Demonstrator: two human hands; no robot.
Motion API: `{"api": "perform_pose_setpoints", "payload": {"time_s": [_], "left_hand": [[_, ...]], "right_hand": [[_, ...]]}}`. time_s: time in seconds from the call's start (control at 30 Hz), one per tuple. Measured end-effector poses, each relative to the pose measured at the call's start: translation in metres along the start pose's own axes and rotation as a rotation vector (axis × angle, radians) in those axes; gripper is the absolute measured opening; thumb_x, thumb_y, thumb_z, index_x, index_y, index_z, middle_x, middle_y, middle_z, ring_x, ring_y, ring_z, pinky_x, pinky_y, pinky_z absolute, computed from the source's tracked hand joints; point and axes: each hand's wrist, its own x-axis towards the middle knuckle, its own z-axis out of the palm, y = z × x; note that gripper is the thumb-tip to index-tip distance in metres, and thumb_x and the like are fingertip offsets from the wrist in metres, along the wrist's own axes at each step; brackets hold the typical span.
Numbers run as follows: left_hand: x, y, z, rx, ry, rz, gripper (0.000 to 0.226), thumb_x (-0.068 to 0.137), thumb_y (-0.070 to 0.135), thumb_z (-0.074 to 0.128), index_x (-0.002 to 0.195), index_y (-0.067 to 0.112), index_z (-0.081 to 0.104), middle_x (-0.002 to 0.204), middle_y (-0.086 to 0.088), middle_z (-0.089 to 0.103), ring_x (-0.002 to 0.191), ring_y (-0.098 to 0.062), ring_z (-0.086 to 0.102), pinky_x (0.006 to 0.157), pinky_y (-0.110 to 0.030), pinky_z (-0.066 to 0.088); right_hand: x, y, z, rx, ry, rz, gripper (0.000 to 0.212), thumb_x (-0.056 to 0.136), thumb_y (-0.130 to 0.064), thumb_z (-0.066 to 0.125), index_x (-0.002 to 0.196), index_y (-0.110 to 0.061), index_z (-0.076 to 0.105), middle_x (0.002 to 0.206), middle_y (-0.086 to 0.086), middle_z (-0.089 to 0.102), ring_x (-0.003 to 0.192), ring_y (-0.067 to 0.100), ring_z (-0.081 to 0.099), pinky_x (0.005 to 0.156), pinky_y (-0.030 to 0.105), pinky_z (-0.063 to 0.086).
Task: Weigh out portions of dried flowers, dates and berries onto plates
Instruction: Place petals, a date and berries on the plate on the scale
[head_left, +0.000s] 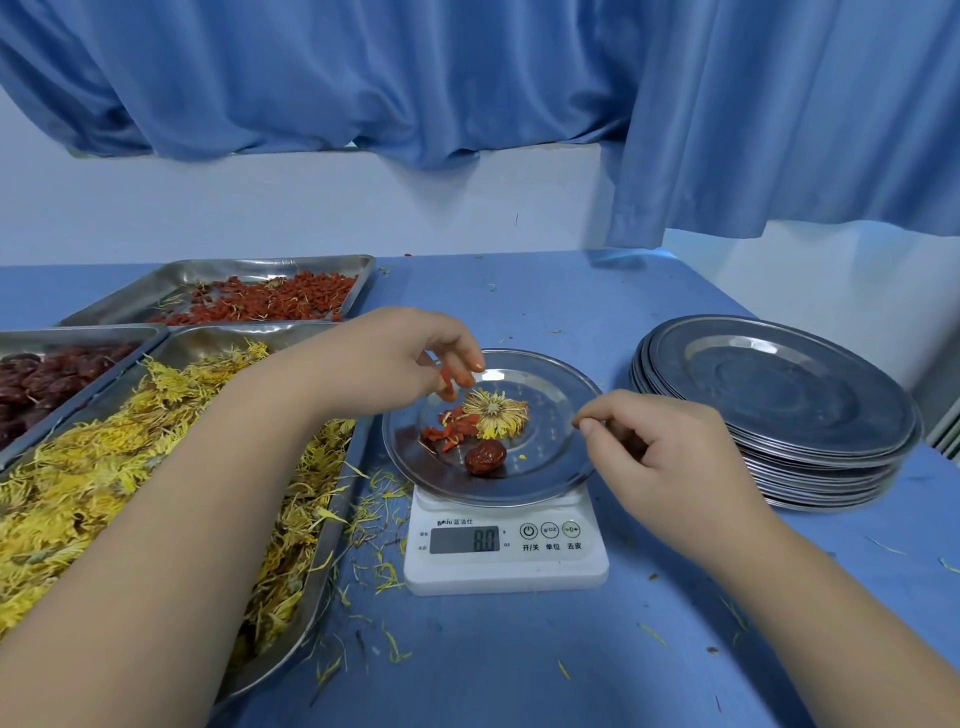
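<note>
A steel plate (566, 457) rests on a white digital scale (506, 566) whose display reads 8.0. On the plate lie one yellow dried flower (496, 413), a small heap of red berries (451, 431) and one dark red date (485, 457). My left hand (410, 358) hovers over the plate's left rim, its fingertips pinching a few red berries (448, 385). My right hand (660, 452) pinches the plate's right rim between thumb and forefinger.
Three steel trays stand to the left: berries (270, 299) at the back, dates (47, 379) at far left, yellow flowers (156, 467) nearest. A stack of steel plates (779, 410) sits at the right. Loose petals litter the blue table (519, 665). A blue curtain hangs behind.
</note>
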Motion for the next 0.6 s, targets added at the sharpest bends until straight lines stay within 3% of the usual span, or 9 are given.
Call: {"api": "perform_pose_setpoints", "payload": {"time_s": [0.17,0.27,0.4,0.6], "left_hand": [[0.0019,-0.0029,0.0012,0.014,0.026,-0.006,0.029,0.086,0.009,0.067,0.094,0.037,0.065,0.085,0.015,0.068,0.077,0.001,0.063,0.077,-0.026,0.051],[0.0019,-0.0031,0.0014,-0.001,0.040,-0.005,0.030,0.084,0.009,0.071,0.094,0.037,0.065,0.089,0.012,0.065,0.079,-0.007,0.063,0.080,-0.031,0.053],[-0.0012,-0.0018,0.0000,-0.176,0.028,0.017,0.036,0.088,-0.003,0.060,0.101,0.030,0.065,0.102,0.017,0.069,0.084,-0.005,0.072,0.091,-0.035,0.053],[0.0011,-0.0022,0.0048,-0.206,0.034,0.002,0.047,0.088,-0.015,0.040,0.102,0.024,0.063,0.096,0.007,0.075,0.083,-0.015,0.074,0.093,-0.051,0.051]], "right_hand": [[-0.0004,-0.0019,-0.0003,0.008,-0.008,-0.015,0.010,0.084,-0.019,0.061,0.077,-0.023,0.067,0.053,-0.014,0.049,0.057,0.007,0.050,0.053,0.019,0.038],[-0.0002,-0.0024,-0.0008,-0.002,-0.016,-0.015,0.010,0.084,-0.017,0.064,0.077,-0.023,0.067,0.053,-0.015,0.049,0.057,0.006,0.049,0.053,0.018,0.038],[0.0007,-0.0040,-0.0009,0.000,-0.019,-0.008,0.011,0.084,-0.023,0.059,0.077,-0.024,0.067,0.052,-0.016,0.049,0.058,0.005,0.050,0.053,0.016,0.038],[0.0002,-0.0042,-0.0014,-0.007,-0.018,-0.004,0.012,0.083,-0.026,0.056,0.077,-0.024,0.067,0.053,-0.013,0.051,0.058,0.006,0.050,0.053,0.017,0.039]]}}
